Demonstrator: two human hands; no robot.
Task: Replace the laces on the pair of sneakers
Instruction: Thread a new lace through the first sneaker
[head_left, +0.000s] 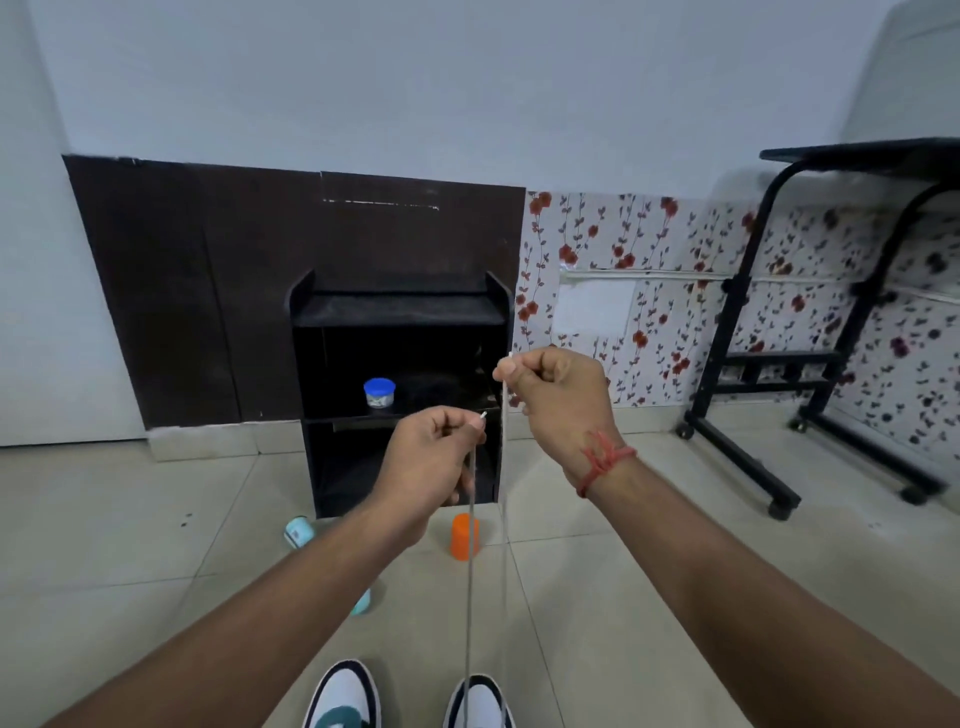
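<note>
Two white sneakers with dark trim stand on the tiled floor at the bottom edge, the left sneaker (343, 696) and the right sneaker (480, 701). A thin pale lace (470, 571) rises in two taut strands from the right sneaker. My left hand (431, 467) pinches one lace end, its tip sticking out by the fingers. My right hand (561, 400), a red thread round its wrist, pinches the other end higher up. Both arms are stretched forward above the shoes.
A black open shelf unit (400, 384) stands against the wall ahead, holding a small blue-lidded jar (380, 393). An orange cup (465, 536) and two light blue cups (298, 531) lie on the floor. A black wheeled table (810, 332) stands at right.
</note>
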